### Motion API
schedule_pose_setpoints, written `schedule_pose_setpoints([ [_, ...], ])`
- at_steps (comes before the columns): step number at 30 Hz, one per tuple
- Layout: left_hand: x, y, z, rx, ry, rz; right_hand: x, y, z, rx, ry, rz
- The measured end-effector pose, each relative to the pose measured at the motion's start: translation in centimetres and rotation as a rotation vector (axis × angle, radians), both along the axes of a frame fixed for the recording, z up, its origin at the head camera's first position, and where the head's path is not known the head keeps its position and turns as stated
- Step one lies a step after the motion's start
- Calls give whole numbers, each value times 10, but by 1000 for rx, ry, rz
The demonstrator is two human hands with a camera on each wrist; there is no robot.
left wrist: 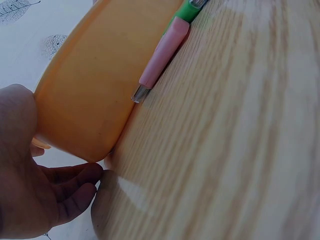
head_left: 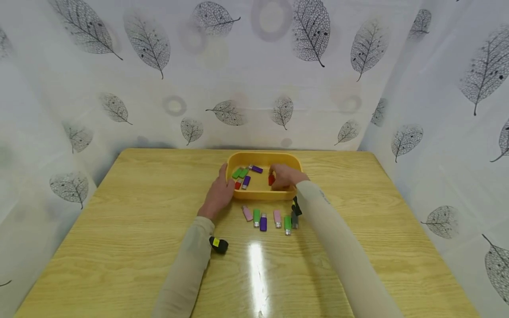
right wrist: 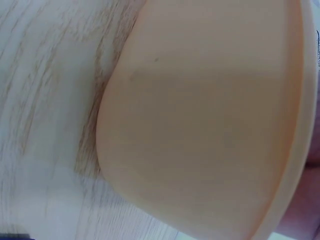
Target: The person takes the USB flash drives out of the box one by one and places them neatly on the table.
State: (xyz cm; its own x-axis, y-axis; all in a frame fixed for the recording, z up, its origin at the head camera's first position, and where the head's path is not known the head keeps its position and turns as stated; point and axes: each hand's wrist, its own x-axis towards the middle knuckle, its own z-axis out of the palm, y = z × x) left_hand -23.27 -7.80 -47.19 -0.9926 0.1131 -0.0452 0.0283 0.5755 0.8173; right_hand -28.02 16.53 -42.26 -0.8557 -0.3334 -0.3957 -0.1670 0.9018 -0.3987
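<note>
A yellow plastic bin point(head_left: 260, 194) stands at the table's far side. My left hand point(head_left: 218, 194) holds its left end; in the left wrist view that hand point(left wrist: 40, 180) has its thumb side against the wall and its other fingers bent near the bottom edge. Inside the bin, toward its right end, my right hand point(head_left: 284, 176) pinches a red USB flash drive point(head_left: 271, 179). At the bin's left lie green flash drives point(head_left: 240, 173), purple flash drives point(head_left: 246, 182) and another red flash drive point(head_left: 238, 183). In the right wrist view the bin wall point(right wrist: 200, 120) hides most of the right hand.
In front of the bin, several flash drives lie in a loose row: pink point(head_left: 247, 213), green point(head_left: 256, 218), purple point(head_left: 263, 222), another pink and green, and a grey one point(head_left: 294, 220) beside the right sleeve. The wooden table point(head_left: 151, 212) meets a leaf-patterned curtain point(head_left: 238, 88) behind.
</note>
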Motion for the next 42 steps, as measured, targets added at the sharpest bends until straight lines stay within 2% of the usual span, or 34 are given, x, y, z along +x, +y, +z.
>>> schedule_pose_setpoints([
  [17, 0, 0, -2, -24, 16, -1, 2, 4, -9, -48, -10, -54],
  [32, 0, 1, -5, -24, 23, 1, 6, 2, -15, -94, 25, -104],
  [37, 1, 2, -5, -20, 28, 1, 16, 2, -6, -136, 44, -135],
  [42, 1, 1, -3, -14, 44, 1, 29, 6, 15, -54, 178, -93],
])
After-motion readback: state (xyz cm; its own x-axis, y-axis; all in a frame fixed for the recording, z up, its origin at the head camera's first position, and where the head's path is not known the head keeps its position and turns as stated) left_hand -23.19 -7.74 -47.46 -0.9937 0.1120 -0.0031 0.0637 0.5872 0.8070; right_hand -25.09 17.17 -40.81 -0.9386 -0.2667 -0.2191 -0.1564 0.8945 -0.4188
